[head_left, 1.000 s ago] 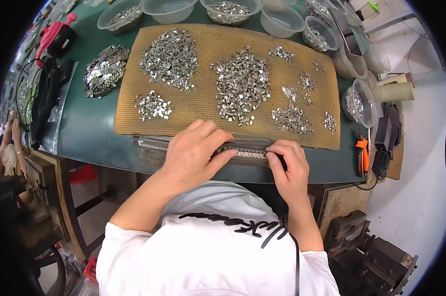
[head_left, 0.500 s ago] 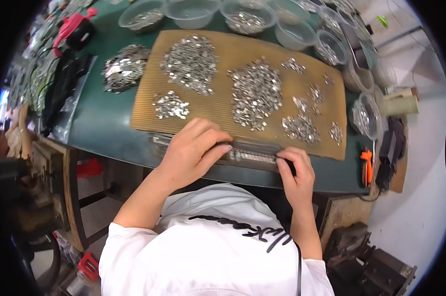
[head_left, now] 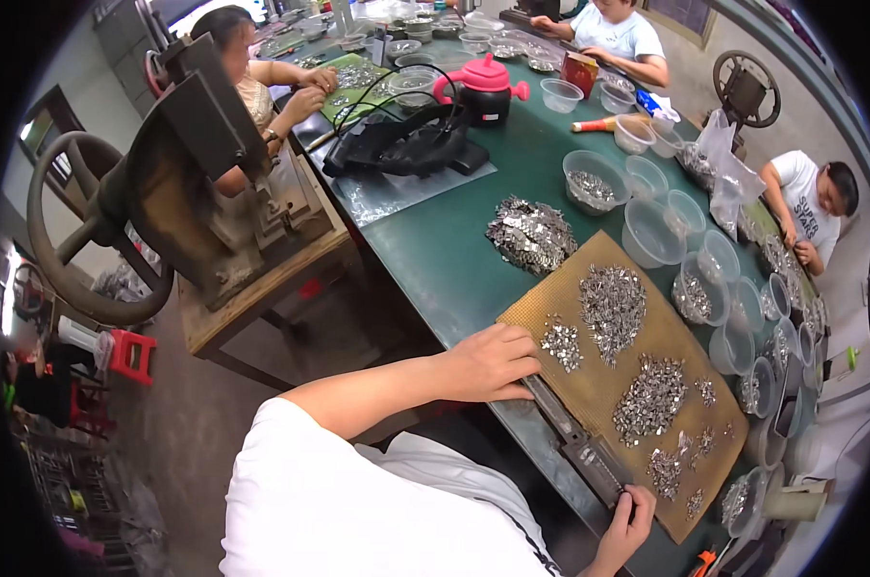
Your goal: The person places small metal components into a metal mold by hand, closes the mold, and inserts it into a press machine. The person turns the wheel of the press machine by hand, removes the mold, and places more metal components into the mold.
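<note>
Far left: a hand-wheel press, grey metal, on a wooden bench beside the green table. A red stool stands on the floor below it.

Upper left: a person's hands at the far end of the table, over small metal parts. Near them, a black tangle of cables and pouches and a pink kettle.

Centre: left hand, palm down at the near edge of the table, fingers curled over the left end of a long metal rail. Grip closed onto the rail end, thumb side toward the mat. Just beside the fingers, a small heap of metal clips.

Centre right: a tan woven mat laid on the table, carrying several heaps of metal clips, the largest toward its far side and another nearer the rail. Beyond the mat, a loose pile of flat metal pieces directly on the table.

Lower right: right hand at the right end of the rail, fingers pinched on it. The rail lies along the near edge of the mat, running between the two hands.

Right: a row of clear plastic tubs, some holding metal parts, lining the far edge of the mat. Two more people sit at the table's far side.
</note>
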Motion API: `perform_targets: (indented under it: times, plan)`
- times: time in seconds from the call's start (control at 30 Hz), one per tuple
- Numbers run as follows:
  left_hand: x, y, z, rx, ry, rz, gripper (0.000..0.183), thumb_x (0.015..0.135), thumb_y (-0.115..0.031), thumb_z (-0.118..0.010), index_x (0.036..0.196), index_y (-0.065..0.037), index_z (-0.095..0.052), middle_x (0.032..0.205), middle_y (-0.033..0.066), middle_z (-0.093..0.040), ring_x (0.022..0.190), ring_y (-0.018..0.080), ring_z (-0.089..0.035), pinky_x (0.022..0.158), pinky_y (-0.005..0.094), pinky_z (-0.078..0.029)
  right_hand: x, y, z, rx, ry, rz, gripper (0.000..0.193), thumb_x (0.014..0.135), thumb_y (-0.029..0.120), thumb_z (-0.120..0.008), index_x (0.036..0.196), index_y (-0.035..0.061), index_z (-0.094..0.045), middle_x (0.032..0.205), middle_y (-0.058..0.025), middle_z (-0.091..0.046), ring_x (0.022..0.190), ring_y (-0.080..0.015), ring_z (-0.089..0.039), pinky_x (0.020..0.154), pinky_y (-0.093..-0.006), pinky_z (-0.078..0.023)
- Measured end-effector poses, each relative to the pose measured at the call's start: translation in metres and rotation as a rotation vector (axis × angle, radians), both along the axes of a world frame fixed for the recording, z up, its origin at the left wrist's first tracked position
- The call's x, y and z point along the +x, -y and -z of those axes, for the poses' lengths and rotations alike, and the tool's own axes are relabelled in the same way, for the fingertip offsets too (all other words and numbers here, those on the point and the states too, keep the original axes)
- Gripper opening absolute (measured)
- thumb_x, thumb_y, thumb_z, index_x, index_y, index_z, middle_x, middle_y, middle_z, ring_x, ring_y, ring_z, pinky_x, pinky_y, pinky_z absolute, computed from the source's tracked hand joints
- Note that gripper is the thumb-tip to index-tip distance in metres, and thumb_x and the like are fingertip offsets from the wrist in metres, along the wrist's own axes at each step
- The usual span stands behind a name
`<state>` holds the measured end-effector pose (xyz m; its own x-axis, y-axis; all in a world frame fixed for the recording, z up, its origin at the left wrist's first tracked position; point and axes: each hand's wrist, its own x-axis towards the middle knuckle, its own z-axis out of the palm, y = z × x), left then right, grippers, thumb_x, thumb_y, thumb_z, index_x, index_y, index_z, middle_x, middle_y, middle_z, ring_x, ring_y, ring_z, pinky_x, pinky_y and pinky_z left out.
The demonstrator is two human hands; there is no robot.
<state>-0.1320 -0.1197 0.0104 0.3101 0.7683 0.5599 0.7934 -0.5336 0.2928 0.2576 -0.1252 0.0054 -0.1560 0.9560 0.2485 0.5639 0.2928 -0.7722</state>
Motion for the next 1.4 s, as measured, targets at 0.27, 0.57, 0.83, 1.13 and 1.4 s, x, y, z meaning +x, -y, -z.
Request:
perform_targets:
  times: [0.27,0.57,0.83,1.13,1.4]
  plan:
    - [-0.003,0.012,-0.042,0.026,-0.019,0.199,0.038,0.079,-0.027,-0.083,0.101,-0.008,-0.059,0.099,0.0078,-0.055,0.096,0.0296,-0.058,0.081,0.041,-0.05,0.007,0.006,-0.016,0.066,0.108,-0.037,0.018,0.1,0.01,-0.065,0.111,-0.0034,-0.071,0.111,-0.0184,-0.072,0.104,-0.0319,-0.068,0.096,-0.039,-0.052]
    - [0.087,0.006,-0.06,0.077,0.462,0.625,0.042,0.08,-0.024,-0.083,0.108,-0.003,-0.06,0.096,0.0109,-0.056,0.091,0.0323,-0.059,0.075,0.0424,-0.052,0.022,0.013,-0.015,0.136,0.208,0.082,0.019,0.102,0.013,-0.063,0.11,-0.0027,-0.072,0.107,-0.0176,-0.072,0.1,-0.0335,-0.068,0.092,-0.0403,-0.053]
    - [0.194,-0.027,-0.001,0.086,0.268,0.631,0.034,0.071,-0.025,-0.079,0.092,-0.006,-0.06,0.097,0.0088,-0.053,0.097,0.0298,-0.055,0.082,0.0409,-0.047,0.046,0.016,-0.02,0.142,0.355,0.05,0.021,0.1,0.016,-0.066,0.11,-0.0014,-0.071,0.108,-0.0178,-0.071,0.101,-0.0359,-0.067,0.092,-0.0408,-0.053]
    - [0.174,-0.08,0.046,-0.003,0.082,0.403,0.037,0.079,-0.03,-0.078,0.107,-0.008,-0.068,0.093,0.0088,-0.06,0.094,0.0308,-0.06,0.083,0.0438,-0.051,0.068,-0.043,-0.008,0.097,0.481,-0.02,0.022,0.085,0.009,-0.077,0.107,0.0059,-0.073,0.102,-0.0125,-0.072,0.097,-0.0337,-0.067,0.086,-0.0424,-0.053]
    - [0.14,-0.092,0.031,-0.148,0.109,0.18,0.047,0.072,-0.019,-0.086,0.115,-0.005,-0.073,0.1,0.0094,-0.064,0.092,0.0314,-0.06,0.079,0.042,-0.051,0.052,-0.072,0.005,-0.112,0.015,-0.019,0.021,0.088,0.009,-0.079,0.107,0.0042,-0.072,0.091,-0.0091,-0.073,0.076,-0.0195,-0.07,0.068,-0.031,-0.054]
